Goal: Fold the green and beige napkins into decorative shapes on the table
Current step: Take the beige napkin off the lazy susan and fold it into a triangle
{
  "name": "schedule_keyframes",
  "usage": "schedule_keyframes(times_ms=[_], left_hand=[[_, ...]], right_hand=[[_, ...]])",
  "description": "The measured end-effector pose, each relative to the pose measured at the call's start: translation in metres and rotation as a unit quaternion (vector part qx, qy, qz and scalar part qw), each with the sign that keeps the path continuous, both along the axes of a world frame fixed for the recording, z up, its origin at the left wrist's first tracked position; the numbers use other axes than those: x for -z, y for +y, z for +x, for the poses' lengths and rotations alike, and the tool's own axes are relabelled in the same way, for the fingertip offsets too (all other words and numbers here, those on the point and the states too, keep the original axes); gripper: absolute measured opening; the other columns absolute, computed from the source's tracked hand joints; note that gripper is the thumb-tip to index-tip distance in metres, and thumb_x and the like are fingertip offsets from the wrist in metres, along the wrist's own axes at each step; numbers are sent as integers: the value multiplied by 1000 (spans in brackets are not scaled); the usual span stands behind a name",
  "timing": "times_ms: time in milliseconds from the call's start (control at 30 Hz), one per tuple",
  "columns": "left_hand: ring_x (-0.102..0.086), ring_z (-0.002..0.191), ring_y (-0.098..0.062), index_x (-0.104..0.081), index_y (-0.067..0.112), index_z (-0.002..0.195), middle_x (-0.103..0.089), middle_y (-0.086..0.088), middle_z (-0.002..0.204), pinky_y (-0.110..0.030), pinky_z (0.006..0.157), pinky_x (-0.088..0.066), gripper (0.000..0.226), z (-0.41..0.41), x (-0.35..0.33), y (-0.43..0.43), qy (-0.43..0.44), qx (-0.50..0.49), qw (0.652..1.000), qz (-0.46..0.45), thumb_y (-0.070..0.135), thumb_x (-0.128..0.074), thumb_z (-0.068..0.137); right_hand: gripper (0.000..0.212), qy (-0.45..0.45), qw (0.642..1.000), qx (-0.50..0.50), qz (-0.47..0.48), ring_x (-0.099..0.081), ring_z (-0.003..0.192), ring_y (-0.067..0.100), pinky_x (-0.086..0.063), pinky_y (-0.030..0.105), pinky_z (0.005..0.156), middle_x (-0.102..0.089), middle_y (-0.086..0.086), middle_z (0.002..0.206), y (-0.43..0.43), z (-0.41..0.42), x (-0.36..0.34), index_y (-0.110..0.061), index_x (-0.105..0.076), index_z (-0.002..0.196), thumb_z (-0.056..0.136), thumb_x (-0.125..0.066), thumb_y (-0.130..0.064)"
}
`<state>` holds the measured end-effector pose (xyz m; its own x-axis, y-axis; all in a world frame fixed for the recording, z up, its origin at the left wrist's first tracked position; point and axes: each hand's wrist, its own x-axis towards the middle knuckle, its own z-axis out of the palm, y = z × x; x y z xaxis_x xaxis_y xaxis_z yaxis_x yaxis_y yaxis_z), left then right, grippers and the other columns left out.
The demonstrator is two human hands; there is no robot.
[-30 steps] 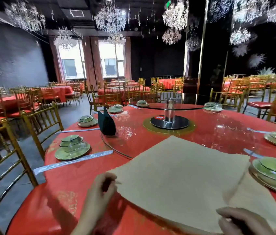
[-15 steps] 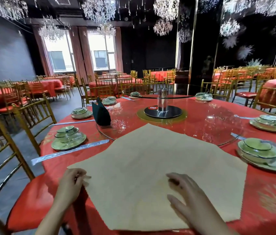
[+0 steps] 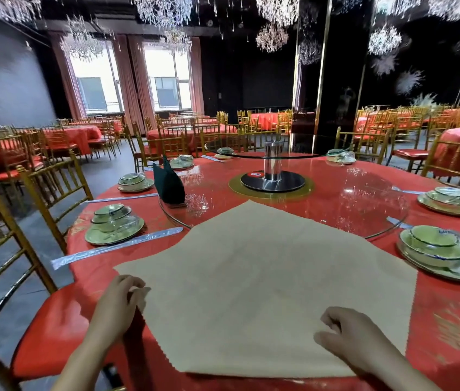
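Fingers (image 3: 134,287) of our left hand (image 3: 116,309) are curled at the left edge of the beige napkin (image 3: 265,283), pinching the cloth just below its left corner. Beyond that hand, on the red table (image 3: 449,320), stands a green plate with a bowl (image 3: 114,224), and a wrapped pair of chopsticks (image 3: 116,246) lies just beside it on the near side. Further in, the green napkin (image 3: 168,184) stands upright, already folded to a point, on the left rim of the glass turntable (image 3: 364,198).

The beige napkin lies open and flat in front of us, turned like a diamond. Its far corner rests on the turntable's near edge and its near corner sits at the table's edge.

Our right hand (image 3: 355,340) rests on the napkin's near right part with its fingers (image 3: 333,320) curled under. From this angle we cannot tell whether they have gathered any cloth or only press on it. To the right, close to the napkin's right corner, is another green plate and bowl (image 3: 437,249).
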<state>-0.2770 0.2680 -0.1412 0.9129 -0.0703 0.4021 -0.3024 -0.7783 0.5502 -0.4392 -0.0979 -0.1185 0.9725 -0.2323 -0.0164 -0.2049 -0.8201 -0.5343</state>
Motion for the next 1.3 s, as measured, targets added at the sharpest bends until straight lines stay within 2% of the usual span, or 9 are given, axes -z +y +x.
schedule_keyframes(times_ms=[200, 367, 567, 700, 800, 967, 1100, 1200, 1300], left_hand=[[-54, 97, -29, -66, 0, 92, -60, -15, 99, -32, 80, -36, 26, 17, -8, -3, 25, -12, 1000, -2, -16, -48, 81], [-57, 77, -31, -56, 18, 67, -64, -21, 86, -15, 60, -40, 42, 42, -14, 6, 85, -28, 993, -71, -20, -44, 79], [-54, 72, -24, -64, 9, 69, -62, -14, 79, -6, 45, -38, 26, 62, -14, 0, 108, -1, 985, -136, 0, -50, 90], [-50, 65, -23, -64, 3, 68, -57, -10, 63, -21, 56, -37, 27, 79, -22, 2, 145, 3, 977, -159, 20, -60, 88], [-53, 65, -23, -65, 11, 70, -58, -5, 63, -16, 56, -35, 17, 97, -23, 3, 154, -4, 986, -58, 23, -77, 73], [-48, 57, -21, -49, 19, 51, -49, -1, 56, -36, 60, -40, 35, 129, -13, -7, 115, -63, 991, 22, 21, -81, 66], [-59, 91, -29, -39, 32, 53, -48, 3, 79, -34, 73, -41, 40, 145, 2, -12, 86, -125, 982, 112, 34, -73, 73], [-57, 97, -28, -41, 29, 59, -48, 1, 85, -34, 79, -43, 34, 150, 5, -13, 103, -121, 982, 103, 39, -66, 80], [-59, 87, -25, -47, 22, 62, -56, 0, 82, -32, 72, -44, 30, 155, 1, -9, 108, -129, 981, 101, 39, -65, 79]], right_hand=[[24, -132, 991, 28, 25, -48, 58, 7, -34, 17, 55, -53, -4, 58, -19, 49, -57, -15, -56, 57, 80, -64, -16], [22, -141, 987, 69, -38, -59, 72, 26, -45, 34, 64, -63, 2, 67, -41, 137, -91, -17, -58, 59, 81, -60, -20], [16, -133, 984, 115, -26, -63, 74, 28, -39, 28, 56, -67, 9, 73, -34, 230, -86, -11, -63, 64, 77, -55, -16], [17, -102, 984, 133, -54, -63, 79, 26, -45, 29, 62, -69, 6, 82, -41, 287, -73, -11, -68, 76, 82, -54, -19], [17, -108, 982, 146, -57, -62, 84, 27, -40, 27, 60, -68, 7, 88, -48, 319, -63, -13, -68, 82, 85, -53, -20], [18, -131, 984, 121, 3, -61, 88, 29, -47, 32, 71, -69, 9, 95, -62, 342, -39, -11, -68, 88, 85, -50, -14], [29, -85, 991, 90, -47, -53, 109, 27, -40, 30, 82, -56, 9, 120, -87, 322, -26, -10, -60, 115, 89, -53, -21], [49, -11, 992, 94, -84, -48, 115, 26, -41, 32, 89, -49, 9, 124, -109, 296, -21, -12, -50, 125, 86, -58, -41], [48, 30, 988, 111, -100, -50, 108, 24, -43, 32, 85, -52, 8, 116, -122, 279, -25, -13, -53, 113, 79, -64, -45]])
